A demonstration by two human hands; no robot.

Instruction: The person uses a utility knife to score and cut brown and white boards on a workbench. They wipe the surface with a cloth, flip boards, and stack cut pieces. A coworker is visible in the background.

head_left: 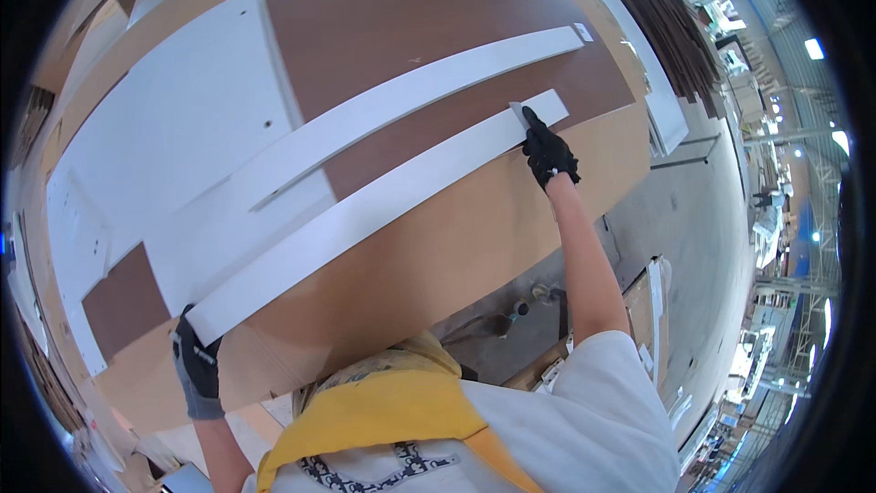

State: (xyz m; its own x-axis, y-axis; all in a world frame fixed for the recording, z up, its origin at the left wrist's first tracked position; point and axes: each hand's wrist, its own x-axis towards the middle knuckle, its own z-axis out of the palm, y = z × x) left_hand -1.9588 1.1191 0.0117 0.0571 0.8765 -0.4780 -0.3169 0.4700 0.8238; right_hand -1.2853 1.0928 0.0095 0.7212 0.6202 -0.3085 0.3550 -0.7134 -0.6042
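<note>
A long white board strip [383, 187] runs diagonally from lower left to upper right, its near edge over brown cardboard. My left hand [194, 363], in a black and grey glove, closes round the strip's lower-left end. Toward the far right end, my right hand [550, 155], in a black glove, grips a small pale flat piece [519, 118] against the strip. The index finger lies along that piece; its exact kind cannot be made out. A second white strip [438, 78] lies roughly parallel, farther away, with a small white label [584, 32] next to its right end.
Beneath the strips are a brown panel [365, 27], a white panel [182, 119] with small holes, and a cardboard sheet [438, 251]. Dark brown strips [652, 23] are stacked at upper right. Grey floor [693, 192] and a metal bar [684, 157] show on the right.
</note>
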